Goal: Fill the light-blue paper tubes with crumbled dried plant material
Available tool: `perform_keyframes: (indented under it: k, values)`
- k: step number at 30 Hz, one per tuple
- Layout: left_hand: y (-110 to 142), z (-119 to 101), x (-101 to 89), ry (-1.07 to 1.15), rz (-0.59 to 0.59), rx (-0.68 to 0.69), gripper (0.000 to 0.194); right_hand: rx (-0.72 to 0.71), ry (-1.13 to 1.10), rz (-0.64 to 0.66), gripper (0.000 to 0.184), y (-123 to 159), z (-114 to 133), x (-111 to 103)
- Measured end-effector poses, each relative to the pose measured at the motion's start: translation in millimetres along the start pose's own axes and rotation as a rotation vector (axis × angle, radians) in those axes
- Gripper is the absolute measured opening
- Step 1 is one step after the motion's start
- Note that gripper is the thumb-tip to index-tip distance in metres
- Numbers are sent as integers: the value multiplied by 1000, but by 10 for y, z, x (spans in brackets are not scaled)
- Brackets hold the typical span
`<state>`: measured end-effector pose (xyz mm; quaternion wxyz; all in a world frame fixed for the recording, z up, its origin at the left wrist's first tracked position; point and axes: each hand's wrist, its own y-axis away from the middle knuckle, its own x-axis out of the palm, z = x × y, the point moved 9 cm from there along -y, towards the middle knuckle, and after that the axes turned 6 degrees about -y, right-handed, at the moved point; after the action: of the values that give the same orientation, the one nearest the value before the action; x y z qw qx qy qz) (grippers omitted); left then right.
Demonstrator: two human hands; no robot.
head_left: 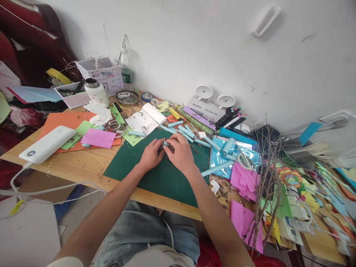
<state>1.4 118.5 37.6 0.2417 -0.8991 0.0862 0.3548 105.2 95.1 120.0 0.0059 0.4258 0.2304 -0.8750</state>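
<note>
My left hand (151, 155) and my right hand (181, 152) meet above a dark green mat (164, 187). Between their fingertips is a small light-blue paper roll (166, 142), largely covered by the fingers; both hands are closed on it. Dark dry crumbs show beside the roll, under my right fingers. Just beyond the hands lie several light-blue paper tubes (202, 142), some short and some longer. One long tube (217, 169) crosses the mat's right edge.
Left are a white power strip (47, 144), a pink sheet (98, 138) and an uncapped white bottle (96, 92). A paper roll (154, 113) lies behind the hands. To the right are scissors (246, 162), pink paper (244, 180) and upright dry twigs (265, 185).
</note>
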Motion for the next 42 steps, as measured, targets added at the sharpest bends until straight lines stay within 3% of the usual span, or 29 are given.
perform_keyframes:
  k: [3,6,8,11,13,17,21,23,27,29,35,42]
  values:
    - [-3,-3,-2,-19,-5,3,41,96,-111,-85,23,21,-109,-103]
    - [-8,-8,0,-28,-2,6,40,279,-204,-133,46,87,-290,-90]
    - [-9,-4,4,-24,3,2,40,342,-292,-139,42,124,-342,-27]
    - [-5,0,8,-11,7,-2,41,293,-317,-210,19,126,-289,-36]
    - [-2,4,9,-6,6,-3,42,215,-260,-229,18,103,-212,-64]
    - [1,8,18,-22,10,-3,41,83,-132,-130,21,49,-83,-28]
    - [0,5,3,-27,3,-6,41,30,-120,-77,20,37,-45,-8]
    - [-2,0,-7,-32,1,-9,41,95,-225,-112,27,50,-120,-26]
    - [-5,-11,-4,-49,13,-4,40,357,-457,-185,54,145,-391,39]
    - [-6,-5,-1,-43,11,-9,40,391,-522,-158,52,171,-421,118]
    - [-1,-8,5,-25,16,-5,40,175,-346,-186,23,144,-211,35]
    - [-1,-1,-1,-5,15,-12,40,60,-92,-88,24,91,-67,9]
